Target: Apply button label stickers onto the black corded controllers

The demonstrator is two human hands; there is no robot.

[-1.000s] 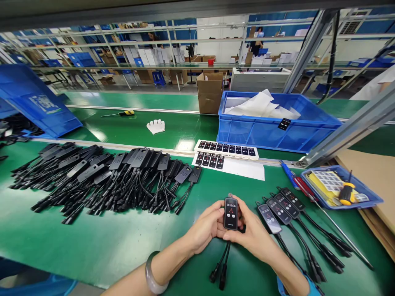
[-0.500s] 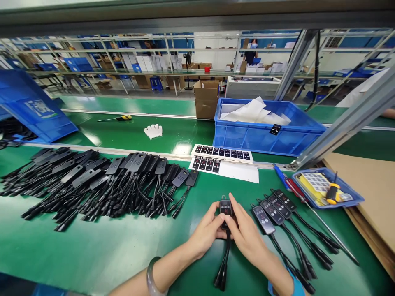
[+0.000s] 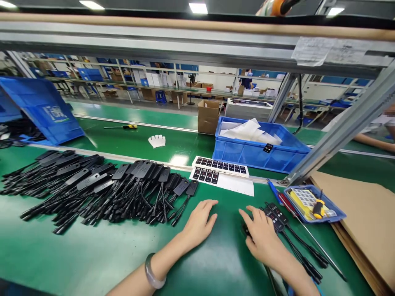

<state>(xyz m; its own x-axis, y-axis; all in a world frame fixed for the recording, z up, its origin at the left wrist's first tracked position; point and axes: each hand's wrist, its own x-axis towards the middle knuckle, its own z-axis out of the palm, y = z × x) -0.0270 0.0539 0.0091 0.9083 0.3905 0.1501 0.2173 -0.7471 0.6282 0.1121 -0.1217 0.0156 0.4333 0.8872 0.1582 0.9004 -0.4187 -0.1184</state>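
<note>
My left hand (image 3: 200, 222) hovers over the green bench with its fingers apart and nothing in it. To the right, my right hand (image 3: 263, 236) curves over a black cabled controller (image 3: 246, 230), mostly hidden beneath the palm; its dark edge shows between thumb and fingers. Beside that hand lie more controllers (image 3: 279, 214) with labelled fronts, their cables running toward me. A large heap of black controllers (image 3: 145, 169) with cables spreads over the left of the bench. Sheets of black label stickers (image 3: 220, 165) lie beyond my hands.
A blue crate (image 3: 259, 152) holding white paper stands behind the stickers. At right are a small blue tray (image 3: 335, 218) with a screwdriver, a long metal rod (image 3: 321, 246) and cardboard sheets (image 3: 364, 205). A slanted metal post (image 3: 339, 119) rises there. A white glove (image 3: 157, 141) lies farther back.
My hands have parted. The controller both held has gone right with my right hand, beside the others, while my left hand has let go and opened. The view has tilted up.
</note>
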